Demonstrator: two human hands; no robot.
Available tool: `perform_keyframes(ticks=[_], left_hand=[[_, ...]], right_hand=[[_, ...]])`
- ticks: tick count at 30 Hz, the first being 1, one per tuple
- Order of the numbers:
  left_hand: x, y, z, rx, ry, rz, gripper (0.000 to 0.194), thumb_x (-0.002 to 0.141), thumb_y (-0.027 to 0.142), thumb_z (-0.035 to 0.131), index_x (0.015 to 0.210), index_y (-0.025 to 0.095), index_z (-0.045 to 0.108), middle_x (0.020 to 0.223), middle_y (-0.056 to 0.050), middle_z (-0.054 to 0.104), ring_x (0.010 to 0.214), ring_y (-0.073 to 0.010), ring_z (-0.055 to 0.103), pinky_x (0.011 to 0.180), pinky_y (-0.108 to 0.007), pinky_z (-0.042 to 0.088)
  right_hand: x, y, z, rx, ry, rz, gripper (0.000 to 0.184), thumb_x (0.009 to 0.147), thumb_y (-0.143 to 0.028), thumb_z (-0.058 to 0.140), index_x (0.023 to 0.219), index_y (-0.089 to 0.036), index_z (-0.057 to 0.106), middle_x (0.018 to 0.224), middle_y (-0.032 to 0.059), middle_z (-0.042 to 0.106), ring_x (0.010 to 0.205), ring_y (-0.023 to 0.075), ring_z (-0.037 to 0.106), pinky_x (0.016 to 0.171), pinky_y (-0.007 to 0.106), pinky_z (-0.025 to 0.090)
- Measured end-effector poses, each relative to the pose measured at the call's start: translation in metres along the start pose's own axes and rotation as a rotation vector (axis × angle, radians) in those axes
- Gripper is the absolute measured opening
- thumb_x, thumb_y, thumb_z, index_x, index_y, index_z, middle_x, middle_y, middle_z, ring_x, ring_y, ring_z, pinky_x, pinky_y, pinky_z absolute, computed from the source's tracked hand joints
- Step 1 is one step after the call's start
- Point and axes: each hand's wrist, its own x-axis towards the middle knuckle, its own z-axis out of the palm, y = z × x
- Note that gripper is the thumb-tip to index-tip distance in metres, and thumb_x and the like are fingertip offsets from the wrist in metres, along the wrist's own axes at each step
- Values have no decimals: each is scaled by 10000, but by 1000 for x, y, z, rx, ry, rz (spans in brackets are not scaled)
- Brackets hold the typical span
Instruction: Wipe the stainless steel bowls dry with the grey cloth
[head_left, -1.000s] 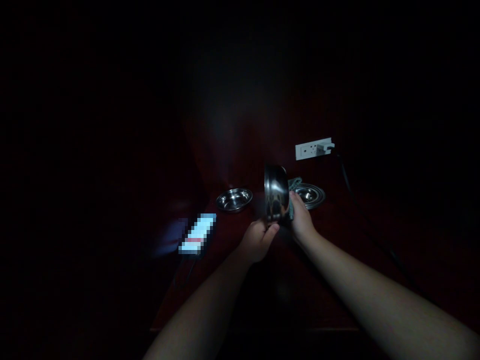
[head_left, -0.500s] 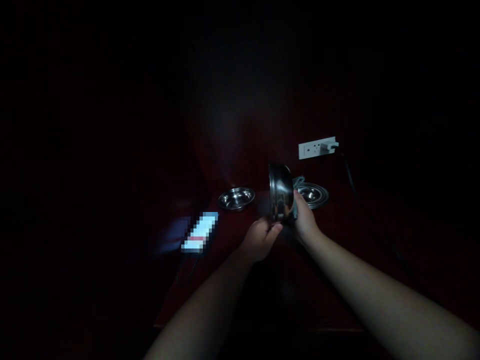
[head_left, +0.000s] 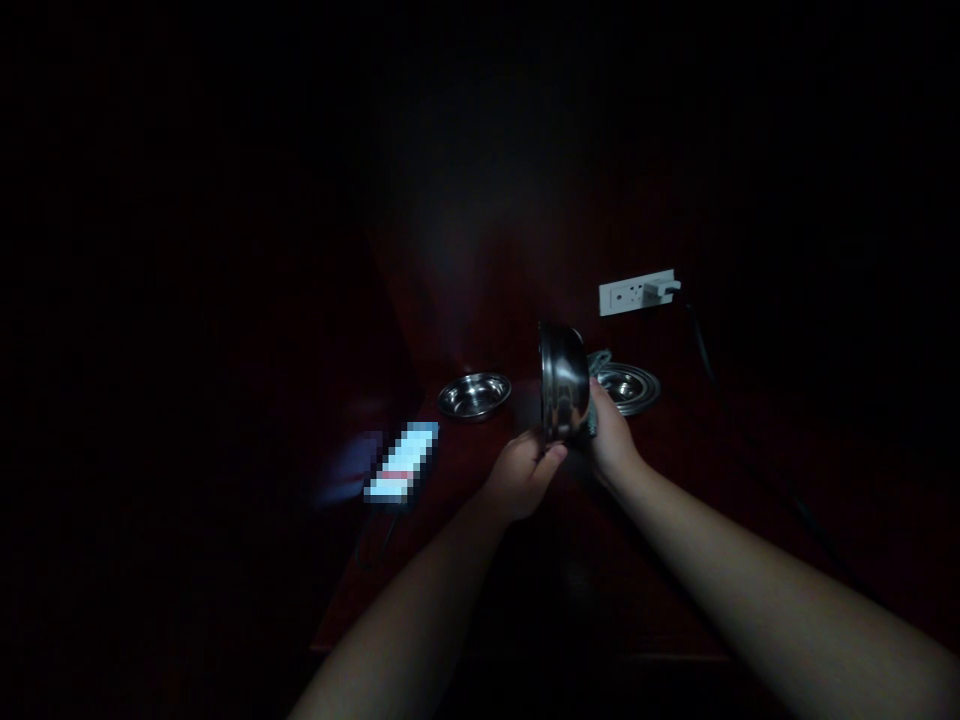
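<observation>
Both hands are on the bowl [head_left: 566, 380], which is tipped on its side over the table [head_left: 465, 450], mouth to the left and base to the right, apparently held clear of the wood. The left hand [head_left: 517, 480] grips it from below: the thumb is clamped along the near lower edge by the rim, and the other fingers are mostly hidden, so how far they wrap beneath cannot be told. The right hand [head_left: 613, 435] is curled at the base with a cloth [head_left: 600, 358] caught between it and the metal; a loose fold sticks out above the hand, and the fingertips are out of sight. The step in hand looks to be wiping the bowl's outside, around the base, with the left hand as the support and the right as the one that rubs. The next move calls for a steady left grip and even pressure through the cloth, with the bowl turned a little at a time to bring fresh surface under it; the smooth metal could slip if the thumb eases off. A dish [head_left: 474, 396] sits to the left, well apart from the bowl, and some plates [head_left: 637, 385] lie just beyond the right hand, partly covered by it. The phone [head_left: 401, 465] glows at the left.
</observation>
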Motion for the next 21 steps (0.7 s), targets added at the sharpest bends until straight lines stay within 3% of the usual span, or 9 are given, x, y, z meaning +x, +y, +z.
perform_keyframes(ticks=[21], left_hand=[[1, 0, 0, 2, 1, 10, 330, 898, 295, 416, 1142, 151, 585, 1160, -86, 635, 1046, -216, 585, 935, -340, 434]], right_hand=[[-1, 1, -1, -9, -11, -3, 427, 665, -644, 577, 812, -245, 608, 766, -26, 640, 838, 190, 601, 787, 338, 454]])
